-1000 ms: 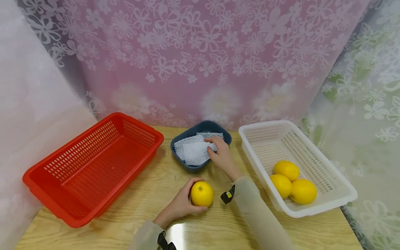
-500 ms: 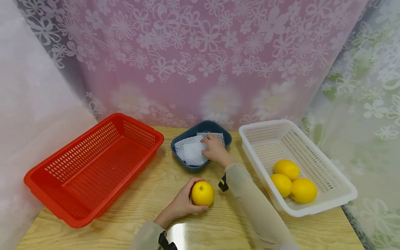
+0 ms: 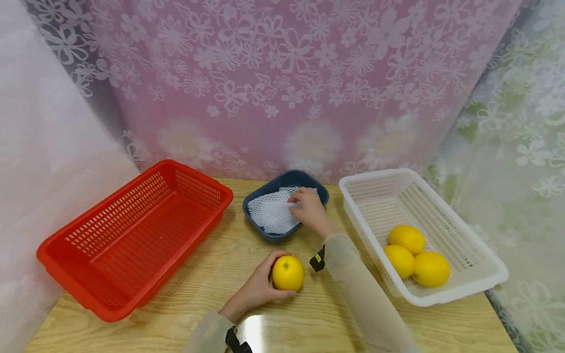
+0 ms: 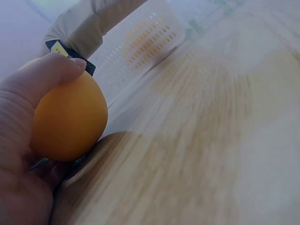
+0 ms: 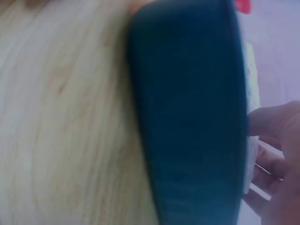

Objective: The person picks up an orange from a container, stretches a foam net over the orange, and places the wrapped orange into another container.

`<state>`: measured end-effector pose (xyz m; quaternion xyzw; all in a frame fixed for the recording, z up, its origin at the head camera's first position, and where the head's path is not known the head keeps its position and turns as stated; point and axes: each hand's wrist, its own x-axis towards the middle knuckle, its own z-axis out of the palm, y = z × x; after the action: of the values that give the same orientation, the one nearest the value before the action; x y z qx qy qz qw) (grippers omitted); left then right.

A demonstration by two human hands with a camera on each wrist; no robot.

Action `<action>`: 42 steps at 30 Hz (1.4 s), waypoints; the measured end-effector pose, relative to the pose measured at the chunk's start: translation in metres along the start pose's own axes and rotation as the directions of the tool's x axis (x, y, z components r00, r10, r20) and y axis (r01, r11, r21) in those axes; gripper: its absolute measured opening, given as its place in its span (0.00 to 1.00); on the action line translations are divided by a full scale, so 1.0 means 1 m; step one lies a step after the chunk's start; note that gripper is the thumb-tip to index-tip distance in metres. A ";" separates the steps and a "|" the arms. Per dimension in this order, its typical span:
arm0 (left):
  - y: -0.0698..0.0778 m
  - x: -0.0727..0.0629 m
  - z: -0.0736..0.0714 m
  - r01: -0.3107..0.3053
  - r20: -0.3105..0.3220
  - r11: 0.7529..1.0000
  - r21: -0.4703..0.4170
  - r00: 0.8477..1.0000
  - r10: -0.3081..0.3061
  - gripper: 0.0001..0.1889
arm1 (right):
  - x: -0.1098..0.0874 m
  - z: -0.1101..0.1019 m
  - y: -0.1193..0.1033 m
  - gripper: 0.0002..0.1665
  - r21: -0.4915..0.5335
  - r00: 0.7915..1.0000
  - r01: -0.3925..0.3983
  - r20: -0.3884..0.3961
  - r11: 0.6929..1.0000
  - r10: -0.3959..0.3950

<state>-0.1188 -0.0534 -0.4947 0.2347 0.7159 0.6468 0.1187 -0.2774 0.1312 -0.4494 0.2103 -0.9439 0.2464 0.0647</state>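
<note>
Soft light is being spread evenly here, 1 white glare patch [image 3: 252, 329] is thrown on the worktop [image 3: 318, 314], and the blue tub [image 5: 190, 112] is blurred in the right wrist view.

Curtained-off spot, room type unclear: pale wood-grain table [image 3: 190, 294]; pink white-flowered curtain [image 3: 282, 73] behind table, plain whitish sheet [image 3: 44, 98] left, green-and-white floral curtain [image 3: 521, 162] right.

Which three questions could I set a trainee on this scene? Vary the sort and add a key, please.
1. True or false: the left grip holds a yellow citrus fruit.
2. How many other citrus fruits lie in the white basket?
3. Where does the white foam netting lie?
A) In the red basket
B) In the blue basin
C) In the white basket

Key: 1. True. 2. Three. 3. B.
</note>
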 end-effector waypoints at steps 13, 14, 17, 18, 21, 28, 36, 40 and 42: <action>0.003 0.001 0.003 0.000 -0.002 1.000 0.025 1.000 0.000 0.42 | -0.016 -0.030 -0.022 0.05 0.178 0.979 0.030 -0.202 0.984 0.006; 0.002 0.002 0.003 -0.004 -0.005 1.000 0.030 1.000 0.004 0.42 | -0.017 -0.032 -0.025 0.06 0.195 0.978 0.026 -0.207 0.980 0.016; -0.010 0.003 0.004 -0.009 -0.022 0.999 0.039 1.000 0.010 0.43 | -0.024 -0.040 -0.035 0.07 0.282 0.979 0.004 -0.198 0.959 0.054; -0.015 0.004 0.005 -0.010 -0.029 0.999 0.044 1.000 0.012 0.44 | -0.026 -0.042 -0.038 0.07 0.318 0.980 -0.008 -0.185 0.948 0.070; -0.030 0.005 0.005 -0.009 -0.041 0.998 0.055 0.999 0.012 0.45 | -0.035 -0.048 -0.045 0.08 0.439 0.982 -0.043 -0.149 0.897 0.119; -0.019 0.003 0.003 -0.009 -0.023 1.000 0.007 1.000 0.009 0.44 | -0.063 -0.067 -0.066 0.09 0.620 0.983 -0.027 -0.125 0.784 0.133; 0.001 -0.002 0.002 -0.036 -0.004 0.999 0.028 0.999 0.036 0.42 | -0.088 -0.056 -0.056 0.09 0.779 0.992 -0.023 -0.060 0.627 0.111; 0.001 -0.002 0.002 -0.048 -0.002 0.998 0.044 0.999 0.048 0.42 | -0.099 -0.057 -0.056 0.10 0.818 0.994 0.002 -0.062 0.575 0.085; 0.001 -0.002 0.002 -0.051 0.000 0.998 0.047 0.999 0.051 0.42 | -0.103 -0.058 -0.057 0.12 0.827 0.994 0.017 -0.073 0.562 0.077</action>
<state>-0.1158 -0.0520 -0.4941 0.2551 0.7247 0.6329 0.0961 -0.1594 0.1523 -0.3972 0.1874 -0.7178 0.6705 0.0020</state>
